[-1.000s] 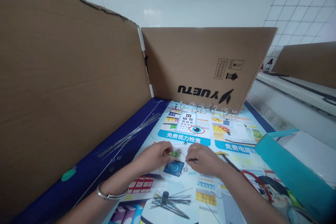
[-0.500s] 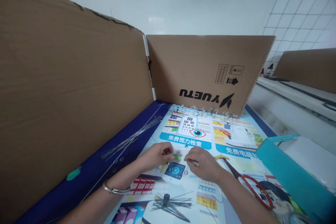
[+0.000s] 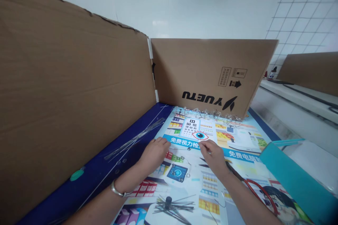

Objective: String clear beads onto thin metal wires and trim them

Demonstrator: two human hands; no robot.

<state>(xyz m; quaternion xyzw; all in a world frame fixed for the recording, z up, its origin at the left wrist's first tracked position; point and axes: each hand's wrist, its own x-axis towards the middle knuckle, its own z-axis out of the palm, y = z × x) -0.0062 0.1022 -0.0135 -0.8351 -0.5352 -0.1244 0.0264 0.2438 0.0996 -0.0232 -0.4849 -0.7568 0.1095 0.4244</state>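
Note:
My left hand (image 3: 156, 152) is over the printed mat (image 3: 185, 193), its fingers curled in a pinch, a silver bangle at the wrist. Across from it my right hand (image 3: 213, 155) is closed too, thumb against bent fingers. A thin wire (image 3: 177, 148) runs faintly between them; its ends are hidden in the fingers. Small clear beads (image 3: 188, 175) hang or lie on a curved strand below, above a printed blue square. Red-handled scissors (image 3: 261, 191) lie partly beneath my right forearm.
Cardboard panels (image 3: 206, 66) stand at the back and left. Clear beaded wire pieces (image 3: 211, 114) line the back panel's foot. A banded bundle of dark wires (image 3: 169, 204) lies in front, long thin wires (image 3: 134, 140) at left, a teal box (image 3: 295, 179) at right.
My hands have moved apart, the left one to the left and the right one to the right and slightly away from me. The beaded strand between them shows more openly.

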